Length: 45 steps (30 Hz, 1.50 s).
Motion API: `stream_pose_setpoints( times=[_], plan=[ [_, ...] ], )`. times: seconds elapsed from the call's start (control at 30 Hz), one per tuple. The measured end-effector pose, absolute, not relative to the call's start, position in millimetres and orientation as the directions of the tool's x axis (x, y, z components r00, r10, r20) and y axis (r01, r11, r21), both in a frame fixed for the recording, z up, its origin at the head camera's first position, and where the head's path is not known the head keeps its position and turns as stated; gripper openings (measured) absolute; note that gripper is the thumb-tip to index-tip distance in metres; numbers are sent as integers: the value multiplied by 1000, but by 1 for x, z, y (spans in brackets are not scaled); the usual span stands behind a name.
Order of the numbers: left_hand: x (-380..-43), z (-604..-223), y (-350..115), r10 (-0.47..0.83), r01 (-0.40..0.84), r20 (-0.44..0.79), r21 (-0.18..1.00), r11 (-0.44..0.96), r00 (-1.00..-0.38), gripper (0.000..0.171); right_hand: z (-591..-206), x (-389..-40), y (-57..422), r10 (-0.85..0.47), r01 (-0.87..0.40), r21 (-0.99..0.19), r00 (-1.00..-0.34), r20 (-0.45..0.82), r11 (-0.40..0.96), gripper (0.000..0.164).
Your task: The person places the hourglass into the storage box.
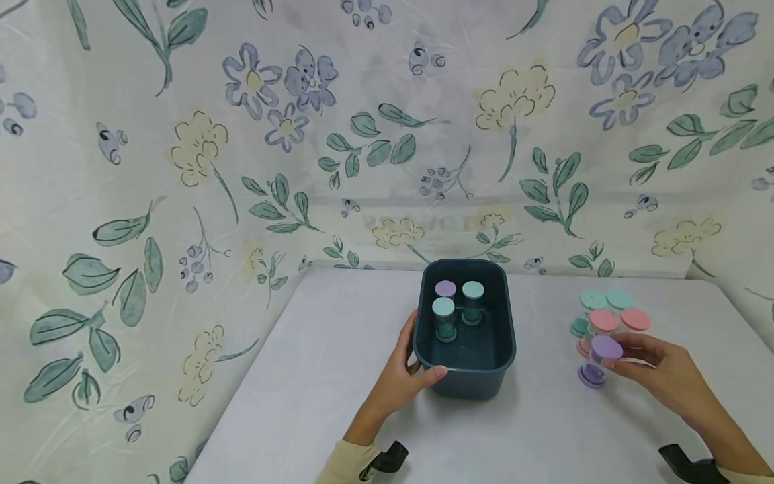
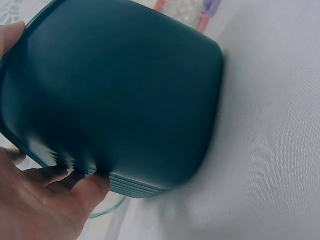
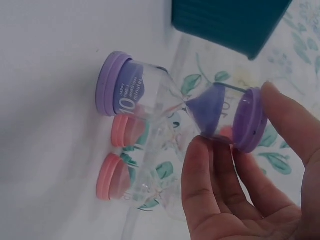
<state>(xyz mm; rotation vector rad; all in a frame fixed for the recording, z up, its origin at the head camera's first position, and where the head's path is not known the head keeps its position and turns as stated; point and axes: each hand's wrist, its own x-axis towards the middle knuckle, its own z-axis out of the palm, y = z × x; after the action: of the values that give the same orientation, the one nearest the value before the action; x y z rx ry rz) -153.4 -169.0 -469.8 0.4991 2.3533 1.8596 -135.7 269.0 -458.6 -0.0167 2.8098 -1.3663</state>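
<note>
White print is showing on the lower bulb of the purple sand timer [image 3: 186,104] in the right hand [image 1: 671,370]: it is reading "10 minutes", with smaller lines beside it, too blurred to make out surely. Figures are also showing on the upper bulb, near the fingers, but cannot be read with certainty.

The timer is wearing purple caps at both ends, and its clear glass is narrowing to a waist; purple sand is lying in the lower bulb and filling a cone in the upper one. The right hand is pinching it near its top cap, between thumb and fingers; whether its base is touching the bench [image 1: 338,376] cannot be told.

Just beyond that hand, two pink timers [image 1: 603,321] are standing close together, and two teal timers [image 1: 592,300] are standing behind them.

The left hand [image 1: 396,380] is gripping the dark teal bin [image 1: 471,383], its thumb resting at the near rim and its fingers lying along the outer left wall, which is showing ridges. Inside, ahead of that hand, two mint-capped timers [image 1: 444,321] and a purple-capped timer [image 1: 445,289] are standing.
</note>
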Motion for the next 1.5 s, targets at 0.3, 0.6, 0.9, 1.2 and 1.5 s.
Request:
stream_pose_setpoints(
  times=[0.3,0.6,0.9,1.2,1.5],
  plan=[
    [-154,-469,-169,311,190,122,962,197,-943,104,-463,-135,265,15,-79,-829,-994,104,553,58],
    [-153,-469,-169,321,194,124,961,197,-939,104,-452,-138,259,53,-147,-839,-977,204,524,46],
    [-153,-469,-168,323,191,121,962,195,-939,104,-415,-146,244,25,-254,-854,-955,297,455,36],
    [-152,-471,-168,317,187,119,963,195,-941,104,-377,-156,213,-14,-294,-857,-948,318,423,39],
    [-154,-471,-168,318,182,114,964,194,-941,102,-353,-163,184,-38,-297,-879,-952,305,374,44]
  ],
)
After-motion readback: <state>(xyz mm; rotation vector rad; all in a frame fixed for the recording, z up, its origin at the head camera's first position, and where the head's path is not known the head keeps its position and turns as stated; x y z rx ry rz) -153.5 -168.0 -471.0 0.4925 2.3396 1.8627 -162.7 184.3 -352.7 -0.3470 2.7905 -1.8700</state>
